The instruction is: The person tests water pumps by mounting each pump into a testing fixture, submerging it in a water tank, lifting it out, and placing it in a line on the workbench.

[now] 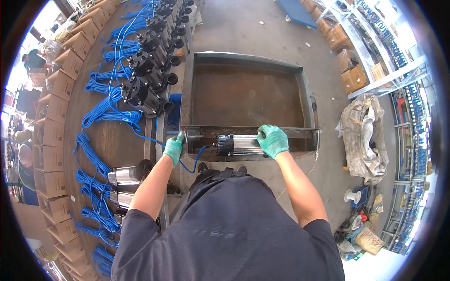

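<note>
My right hand [272, 140], in a green glove, grips a steel-bodied pump [239, 144] with a black end, held lying sideways on the near rim of a rusty metal water tank [248, 63]. A blue cable [192, 161] runs from the pump's black end down and left to my left hand [174, 146], also in a green glove, which holds the cable by the tank's near left corner. The tank holds brown water.
A long bench on the left carries a row of black pumps [147, 70] with coiled blue cables [101, 112], two steel pumps [124, 175] nearer me, and open cardboard boxes [56, 107] along its outer edge. Shelving, cartons and a crumpled sack [365, 131] stand on the right.
</note>
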